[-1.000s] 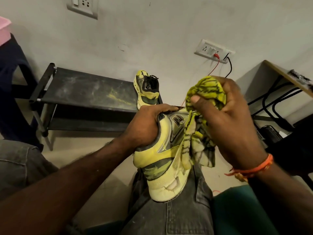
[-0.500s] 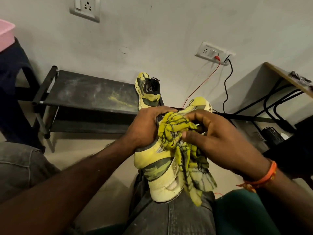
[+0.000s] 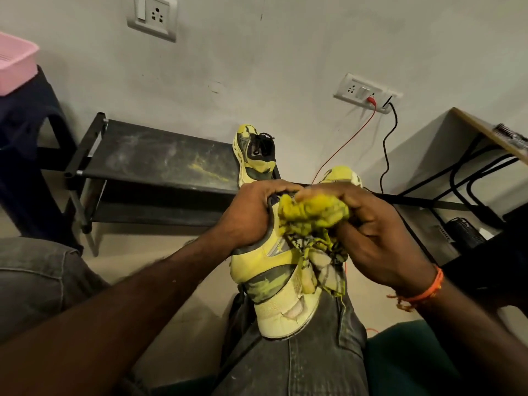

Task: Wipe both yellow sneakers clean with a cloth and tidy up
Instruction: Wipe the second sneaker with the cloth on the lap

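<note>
On the person's right knee, a yellow sneaker point(image 3: 274, 270) rests heel-down, its collar gripped by the left hand point(image 3: 251, 215) while the right hand point(image 3: 377, 232) bunches a limp yellow cloth point(image 3: 311, 221) against its upper. The sneaker looks light and fairly stiff (a collar grip should steady it); the second sneaker point(image 3: 255, 155) stands on the black rack point(image 3: 148, 158).

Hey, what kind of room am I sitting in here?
Probably a plain room in a home or hostel, near where shoes are kept: a low black shoe rack against the wall with a yellow sneaker on it, wall sockets with cables, and a desk at the right.
</note>
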